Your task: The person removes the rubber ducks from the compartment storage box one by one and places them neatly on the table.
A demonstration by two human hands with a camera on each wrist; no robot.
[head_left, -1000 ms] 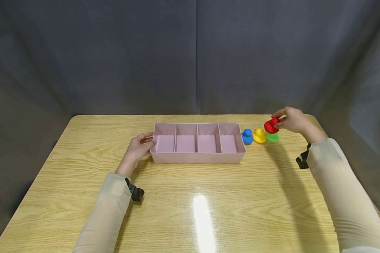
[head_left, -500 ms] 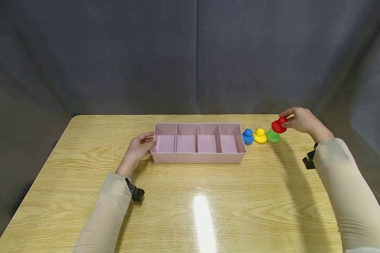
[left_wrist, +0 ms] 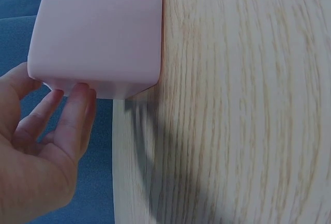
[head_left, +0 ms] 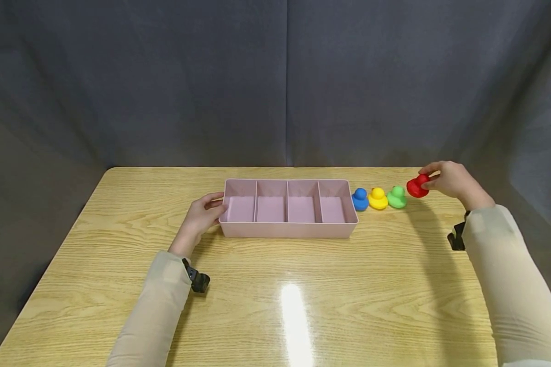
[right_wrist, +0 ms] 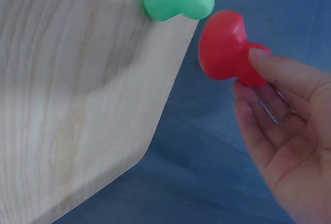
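At frame centre a pink tray (head_left: 287, 230) with four compartments sits on a wooden table (head_left: 275, 306); the left hand (head_left: 201, 216) touches its left end; right of it stand a blue duck (head_left: 359, 199), yellow duck (head_left: 377, 199) and green duck (head_left: 397, 197) in a row; the right hand (head_left: 452, 180) pinches a red duck (head_left: 417, 186) at the row's right end.

It looked like a staged recording booth rather than a home: a bare wooden table (head_left: 275, 285) stood enclosed on three sides by plain grey fabric curtains (head_left: 275, 81).
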